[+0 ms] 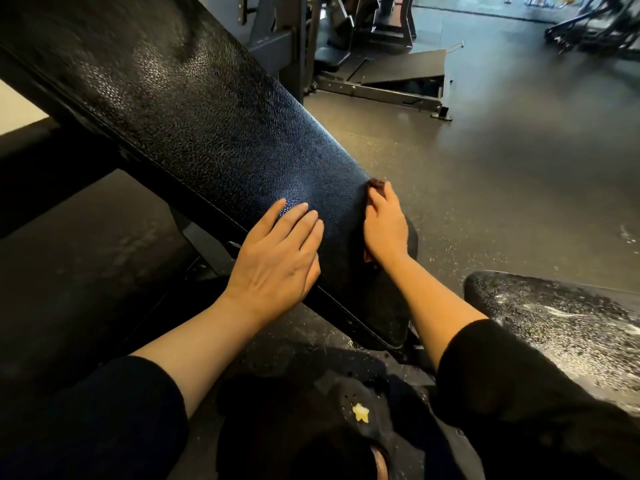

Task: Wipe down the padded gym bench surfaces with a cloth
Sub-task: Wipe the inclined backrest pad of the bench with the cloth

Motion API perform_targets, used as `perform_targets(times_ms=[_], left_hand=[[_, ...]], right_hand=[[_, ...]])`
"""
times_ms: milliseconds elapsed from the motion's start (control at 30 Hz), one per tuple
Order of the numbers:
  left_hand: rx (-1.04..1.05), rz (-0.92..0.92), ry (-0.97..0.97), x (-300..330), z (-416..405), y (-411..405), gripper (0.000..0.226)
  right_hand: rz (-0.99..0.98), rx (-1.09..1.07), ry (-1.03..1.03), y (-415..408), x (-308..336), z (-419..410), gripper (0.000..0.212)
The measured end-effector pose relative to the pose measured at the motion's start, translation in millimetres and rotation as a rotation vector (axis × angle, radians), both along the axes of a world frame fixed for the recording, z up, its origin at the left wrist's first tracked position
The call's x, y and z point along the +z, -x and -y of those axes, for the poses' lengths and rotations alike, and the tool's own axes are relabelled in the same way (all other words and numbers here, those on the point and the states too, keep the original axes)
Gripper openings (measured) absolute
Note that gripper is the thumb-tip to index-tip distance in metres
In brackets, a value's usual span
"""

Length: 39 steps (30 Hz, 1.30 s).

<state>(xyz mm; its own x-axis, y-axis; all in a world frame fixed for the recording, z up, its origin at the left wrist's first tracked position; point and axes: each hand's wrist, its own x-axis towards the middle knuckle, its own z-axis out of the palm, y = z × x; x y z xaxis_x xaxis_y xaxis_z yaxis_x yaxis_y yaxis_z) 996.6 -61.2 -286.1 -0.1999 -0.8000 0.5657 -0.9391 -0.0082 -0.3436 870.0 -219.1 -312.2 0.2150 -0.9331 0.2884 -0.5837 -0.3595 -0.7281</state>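
A long black padded backrest (207,126) slopes from the upper left down to the lower middle of the head view. My left hand (277,251) lies flat on its lower part with straight fingers. My right hand (384,223) presses a dark brown cloth (376,184) against the pad's right edge; only bits of the cloth show above the fingers and under the wrist. The black seat pad (554,320) sits at the lower right, with wet streaks on it.
The bench's black frame (52,174) runs under the backrest at the left. Another machine with a slanted footplate (398,71) stands on the grey rubber floor (502,168) behind. More equipment (595,26) is at the far right. My dark-clothed legs fill the bottom.
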Motion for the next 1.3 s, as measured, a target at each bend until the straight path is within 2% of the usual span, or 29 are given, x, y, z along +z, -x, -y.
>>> perform_targets(times_ms=[100,167,300,500,567,667,733,867,933,1033,1133,1233,1300], left_hand=[[-0.015,0.017,0.014,-1,0,-3,0.042],[-0.029,0.037,-0.002,-1,0,-3,0.047],[-0.04,0.035,-0.027,-2,-2,-2,0.062],[-0.005,0.058,-0.026,-4,2,-1,0.065],[0.019,0.058,-0.057,-2,2,0,0.065],[0.042,0.048,-0.094,2,0,2,0.064],[0.008,0.052,-0.1,2,-4,8,0.06],[-0.126,0.054,-0.045,-7,-19,23,0.046],[-0.134,0.028,-0.037,-12,-28,27,0.041],[-0.135,0.006,-0.044,-15,-36,29,0.041],[-0.127,-0.016,-0.061,-16,-42,29,0.044],[-0.094,0.008,-0.105,-20,-50,28,0.044],[-0.086,0.003,-0.136,-25,-55,28,0.045]], right_hand=[[-0.005,0.218,0.206,-19,3,-20,0.038],[-0.004,0.261,0.204,-17,4,-13,0.038],[0.012,0.163,0.067,10,-7,11,0.04],[-0.041,-0.144,-0.196,62,-37,1,0.042],[-0.041,-0.093,-0.132,46,-27,-17,0.04],[-0.031,0.109,0.038,28,-13,-36,0.039],[-0.06,0.146,0.039,43,-21,-30,0.039],[-0.012,-0.174,-0.224,88,-53,-39,0.041],[-0.018,-0.204,-0.21,80,-52,-63,0.041],[0.006,0.025,0.012,36,-23,-92,0.042],[-0.088,0.208,0.175,12,-7,-110,0.044],[-0.068,0.08,0.117,51,-33,-109,0.042],[-0.017,-0.065,-0.011,84,-54,-117,0.042]])
